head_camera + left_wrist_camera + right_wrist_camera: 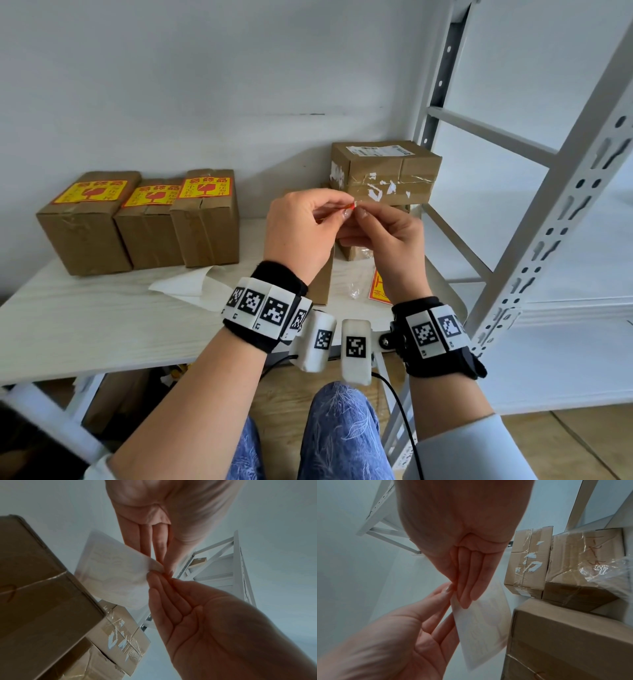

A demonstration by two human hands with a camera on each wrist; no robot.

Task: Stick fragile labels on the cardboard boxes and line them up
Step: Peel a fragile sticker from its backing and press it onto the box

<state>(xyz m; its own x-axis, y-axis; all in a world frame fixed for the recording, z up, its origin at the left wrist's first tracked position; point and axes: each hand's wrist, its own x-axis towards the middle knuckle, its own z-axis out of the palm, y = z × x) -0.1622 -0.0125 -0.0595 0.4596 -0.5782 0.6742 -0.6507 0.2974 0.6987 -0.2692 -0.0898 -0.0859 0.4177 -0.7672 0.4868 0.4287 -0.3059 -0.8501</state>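
Note:
Both hands are raised over the table's middle and meet at one corner of a fragile label (pixel 350 205). My left hand (pixel 345 208) pinches that corner between thumb and forefinger, and my right hand (pixel 361 211) pinches it from the other side. The wrist views show the label (pixel 116 574) (pixel 482 628) from its white back, hanging below the fingertips. Below the hands stands a plain cardboard box (pixel 352 251), mostly hidden; it shows close by in the wrist views (pixel 42 601) (pixel 573 635). Three labelled boxes (pixel 144 219) stand side by side at the left.
A stack of taped boxes (pixel 387 171) stands at the back right against a white metal shelf frame (pixel 534 219). Another fragile label (pixel 379 289) lies on the table (pixel 85 325) near my right wrist. White backing paper (pixel 191 284) lies in front of the labelled boxes.

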